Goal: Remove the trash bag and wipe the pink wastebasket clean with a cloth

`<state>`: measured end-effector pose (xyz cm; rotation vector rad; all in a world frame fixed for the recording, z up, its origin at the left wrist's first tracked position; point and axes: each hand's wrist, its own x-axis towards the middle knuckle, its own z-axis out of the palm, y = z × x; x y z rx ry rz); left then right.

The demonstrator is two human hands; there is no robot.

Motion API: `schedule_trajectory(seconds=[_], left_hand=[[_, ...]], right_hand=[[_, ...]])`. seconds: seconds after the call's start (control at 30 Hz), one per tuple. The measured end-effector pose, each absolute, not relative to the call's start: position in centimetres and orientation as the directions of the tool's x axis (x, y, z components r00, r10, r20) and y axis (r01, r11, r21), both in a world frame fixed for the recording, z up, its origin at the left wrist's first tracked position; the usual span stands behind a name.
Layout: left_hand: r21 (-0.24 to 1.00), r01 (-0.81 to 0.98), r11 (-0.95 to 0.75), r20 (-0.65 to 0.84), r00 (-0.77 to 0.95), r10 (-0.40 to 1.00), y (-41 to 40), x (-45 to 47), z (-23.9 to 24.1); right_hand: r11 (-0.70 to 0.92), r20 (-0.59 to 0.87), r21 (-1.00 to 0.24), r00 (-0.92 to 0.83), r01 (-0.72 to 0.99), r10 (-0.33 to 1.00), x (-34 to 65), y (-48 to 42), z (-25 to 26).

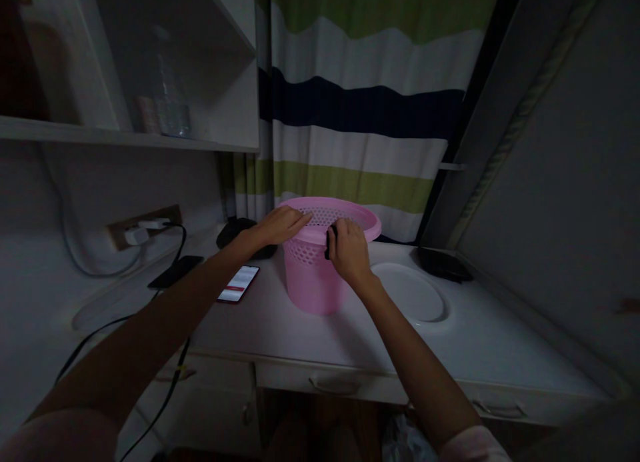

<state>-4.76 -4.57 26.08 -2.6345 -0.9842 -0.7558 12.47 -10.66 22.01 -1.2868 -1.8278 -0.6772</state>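
Note:
A pink plastic waste basket (314, 285) with a band of holes below its rim stands upright on the white desk. My left hand (283, 225) is closed over the left side of the rim, its fingers reaching toward the inside. At the front right of the rim, my right hand (351, 249) is closed around a small black object (331, 241), pressed against the basket's edge. The fingers hide most of that black object, so its kind is unclear. Only the upper inner wall of the basket shows; its bottom is hidden.
A lit phone (240, 284) lies left of the basket, near a black flat device (176, 271) and cables. Dark items (243, 232) sit behind. To the right are a white oval lid or tray (410, 294) and a black case (444, 264). A shelf (190, 144) overhangs the left.

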Motion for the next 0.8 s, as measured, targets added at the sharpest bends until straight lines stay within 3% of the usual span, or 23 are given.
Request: schedule_trajectory(seconds=[0.3, 0.5, 0.8], left_hand=[[-0.115, 0.731, -0.673, 0.527, 0.619, 0.582, -4.8, -3.9, 25.1], [-0.204, 0.777, -0.595, 0.539, 0.596, 0.594, -4.7, -3.6, 24.6], [-0.172, 0.780, -0.602, 0.554, 0.581, 0.596, -4.5, -3.5, 24.4]], right_hand=[[0.285, 0.815, -0.016, -0.152, 0.958, 0.558, 9.9, -11.3, 22.3], [0.376, 0.812, 0.055, -0.261, 0.925, 0.523, 11.1, -11.4, 22.2], [0.537, 0.818, 0.017, -0.320, 0.843, 0.477, 16.7, -11.3, 21.8]])
